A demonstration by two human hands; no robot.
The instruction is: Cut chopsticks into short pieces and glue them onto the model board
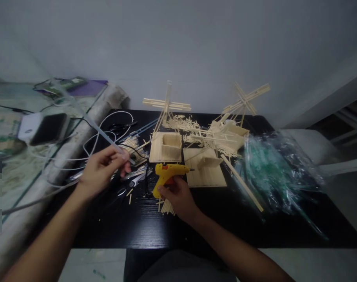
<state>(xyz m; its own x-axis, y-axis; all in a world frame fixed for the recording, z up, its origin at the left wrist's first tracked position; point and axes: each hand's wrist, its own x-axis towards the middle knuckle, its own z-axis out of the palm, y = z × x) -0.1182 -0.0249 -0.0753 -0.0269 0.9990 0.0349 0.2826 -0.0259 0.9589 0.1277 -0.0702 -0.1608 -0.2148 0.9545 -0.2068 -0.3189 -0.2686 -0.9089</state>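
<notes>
My left hand (103, 168) pinches a long translucent glue stick (93, 123), which slants up to the left across the view. In front of me, my right hand (180, 197) grips a yellow hot glue gun (169, 172) by its handle, nozzle pointing right. Just beyond the gun sits a wooden base with a square box of sticks (171, 145). To its right lies a second wooden base (209, 178) with low partial walls. Scissors (136, 180) rest between my hands, and a bundle of short sticks (168, 207) lies under my right hand.
Two stick windmill frames (166, 105) (244, 100) stand at the back before a pile of loose sticks (181, 123). Crumpled clear and green plastic packaging (272, 176) covers the right side. White cables (87, 147) run along the left, near a phone (49, 128).
</notes>
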